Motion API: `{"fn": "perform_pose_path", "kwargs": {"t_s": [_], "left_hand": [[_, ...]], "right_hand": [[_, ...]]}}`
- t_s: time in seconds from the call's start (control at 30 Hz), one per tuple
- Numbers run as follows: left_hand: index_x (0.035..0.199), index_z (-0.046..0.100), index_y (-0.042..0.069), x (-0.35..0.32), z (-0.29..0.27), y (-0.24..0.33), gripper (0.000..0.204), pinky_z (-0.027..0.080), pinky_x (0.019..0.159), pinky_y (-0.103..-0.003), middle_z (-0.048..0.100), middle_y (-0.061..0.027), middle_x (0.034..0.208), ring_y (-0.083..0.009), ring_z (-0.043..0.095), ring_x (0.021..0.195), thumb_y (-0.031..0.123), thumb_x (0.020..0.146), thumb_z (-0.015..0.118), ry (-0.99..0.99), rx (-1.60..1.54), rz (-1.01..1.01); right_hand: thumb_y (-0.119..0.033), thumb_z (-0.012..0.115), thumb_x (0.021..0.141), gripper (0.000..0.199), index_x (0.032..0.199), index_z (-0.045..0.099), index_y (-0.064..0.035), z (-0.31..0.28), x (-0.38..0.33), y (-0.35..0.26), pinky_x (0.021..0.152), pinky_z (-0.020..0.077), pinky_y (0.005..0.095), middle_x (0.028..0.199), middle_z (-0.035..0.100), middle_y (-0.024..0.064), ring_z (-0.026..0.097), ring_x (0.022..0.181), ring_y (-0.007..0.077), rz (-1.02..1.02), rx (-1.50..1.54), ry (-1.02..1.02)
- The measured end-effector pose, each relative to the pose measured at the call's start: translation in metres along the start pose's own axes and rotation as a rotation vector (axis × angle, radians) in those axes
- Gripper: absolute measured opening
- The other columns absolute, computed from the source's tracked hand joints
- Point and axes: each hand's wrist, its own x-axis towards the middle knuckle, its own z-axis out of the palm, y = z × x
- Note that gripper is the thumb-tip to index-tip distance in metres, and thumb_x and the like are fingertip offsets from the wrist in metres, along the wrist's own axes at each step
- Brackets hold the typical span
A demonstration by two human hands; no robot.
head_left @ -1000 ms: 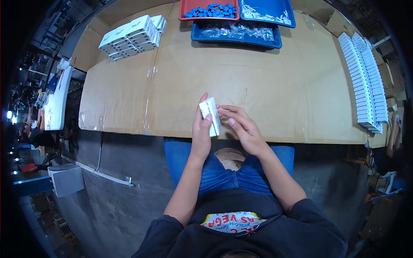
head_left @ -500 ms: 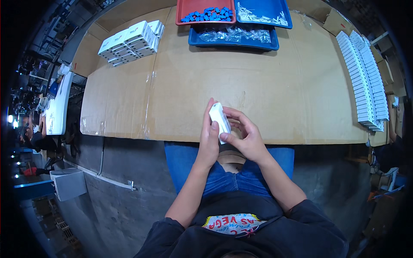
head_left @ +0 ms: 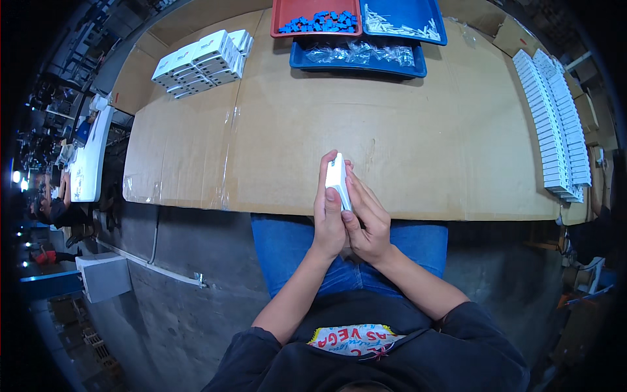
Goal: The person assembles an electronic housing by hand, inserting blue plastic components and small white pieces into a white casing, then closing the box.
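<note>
A small white box-shaped piece (head_left: 336, 175) is clasped upright between my two hands, above the near edge of the cardboard-topped table. My left hand (head_left: 330, 215) grips its left side, with the thumb lying on its near face. Against its right side presses my right hand (head_left: 368, 219), fingers straight and close together, thumb near the lower end. The palms almost meet below the piece, and much of its sides is hidden by the fingers.
Across the table (head_left: 294, 124) stand a red tray (head_left: 277, 32) of blue parts, a blue tray (head_left: 418, 12) of white sticks and another blue tray (head_left: 366, 67) of clear plastic bags. White boxes (head_left: 202, 59) are stacked far left; rows of white pieces (head_left: 552, 127) line the right.
My right hand has closed in from a looser hold and now lies flat along the white piece. The piece has turned more upright, and both hands have come closer together.
</note>
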Motion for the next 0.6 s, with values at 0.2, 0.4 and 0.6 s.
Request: {"fn": "perform_pose_path", "kwargs": {"t_s": [0.2,0.4,0.6], "left_hand": [[0.159,0.025,-0.001,-0.003,-0.001,-0.002,0.095,0.037,0.113,-0.036,0.052,-0.0171,0.14,-0.0241,0.051,0.132,0.075,0.103,0.037,-0.01,-0.066,-0.005],[0.16,0.025,0.0,-0.004,-0.001,-0.004,0.096,0.038,0.114,-0.036,0.052,-0.017,0.142,-0.0246,0.05,0.135,0.074,0.102,0.041,0.026,-0.088,0.005],[0.16,0.027,0.001,-0.002,-0.005,0.002,0.091,0.032,0.121,-0.044,0.045,-0.0228,0.151,-0.0306,0.044,0.142,0.064,0.097,0.048,0.003,-0.135,0.017]], "right_hand": [[-0.016,0.062,0.103,0.049,0.141,0.055,0.0137,0.001,-0.001,0.001,0.111,0.0477,0.0478,0.149,0.053,0.0338,0.054,0.138,0.0481,-0.035,0.007,0.03],[-0.022,0.06,0.105,0.052,0.143,0.054,0.0125,0.006,-0.004,-0.002,0.116,0.0426,0.0476,0.152,0.051,0.0311,0.05,0.142,0.0451,-0.007,0.04,0.029],[-0.036,0.055,0.11,0.055,0.149,0.051,0.0017,0.009,-0.002,0.011,0.119,0.0378,0.0412,0.154,0.05,0.0195,0.049,0.143,0.0319,0.311,0.433,0.173]]}}
